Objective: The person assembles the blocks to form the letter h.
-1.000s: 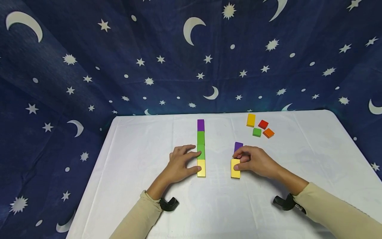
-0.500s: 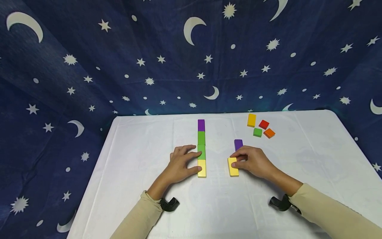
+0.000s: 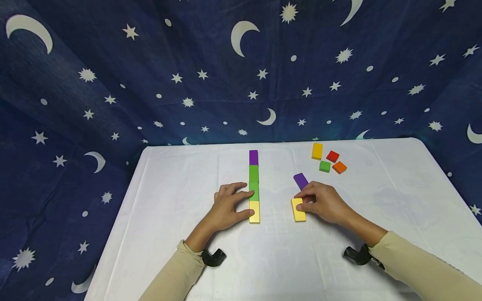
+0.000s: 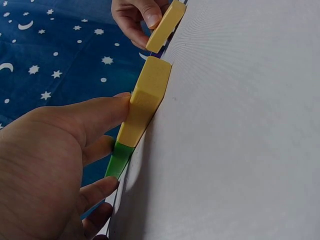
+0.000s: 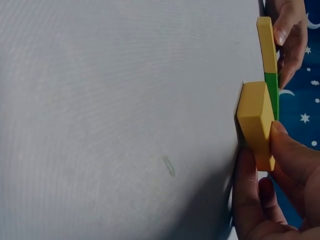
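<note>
Where the right hand [image 3: 324, 203] pinches the loose yellow block [image 3: 298, 209] by its long edges, grip narrow, block flat on the tabletop [image 3: 177, 175], right of the block row [image 3: 254, 186]. Judged light, rigid, smooth-painted; best held at side faces. Left hand [image 3: 228, 204] touching the row's near yellow end, fingers straight.

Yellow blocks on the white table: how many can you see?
3. One yellow block ends the row of blocks, touched by the left hand. A second is pinched by the right hand. A third lies at the far loose cluster. None seems hidden.
</note>
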### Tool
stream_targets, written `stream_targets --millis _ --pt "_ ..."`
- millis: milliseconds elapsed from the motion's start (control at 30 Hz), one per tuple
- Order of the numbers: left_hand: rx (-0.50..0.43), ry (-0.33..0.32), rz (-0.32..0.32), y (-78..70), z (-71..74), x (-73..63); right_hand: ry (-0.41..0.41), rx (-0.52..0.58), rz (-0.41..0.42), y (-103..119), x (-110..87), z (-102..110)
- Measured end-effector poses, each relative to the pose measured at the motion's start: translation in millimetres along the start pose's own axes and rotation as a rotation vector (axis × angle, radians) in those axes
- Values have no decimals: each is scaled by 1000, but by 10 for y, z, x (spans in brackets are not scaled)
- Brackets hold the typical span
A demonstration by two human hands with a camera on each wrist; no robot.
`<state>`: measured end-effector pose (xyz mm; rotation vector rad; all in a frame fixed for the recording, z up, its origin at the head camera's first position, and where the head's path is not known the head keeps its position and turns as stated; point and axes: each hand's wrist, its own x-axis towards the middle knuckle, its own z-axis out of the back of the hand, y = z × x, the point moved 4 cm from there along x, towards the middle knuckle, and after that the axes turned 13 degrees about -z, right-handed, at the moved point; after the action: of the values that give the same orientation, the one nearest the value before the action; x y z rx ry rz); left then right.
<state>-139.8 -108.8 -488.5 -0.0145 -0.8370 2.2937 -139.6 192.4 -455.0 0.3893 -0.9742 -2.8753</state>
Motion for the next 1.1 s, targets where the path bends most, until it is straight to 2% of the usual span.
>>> stream_targets --millis 1100 --pt "-3 -4 4 -7 3 -3 9 -38 10 -13 -33 -25"
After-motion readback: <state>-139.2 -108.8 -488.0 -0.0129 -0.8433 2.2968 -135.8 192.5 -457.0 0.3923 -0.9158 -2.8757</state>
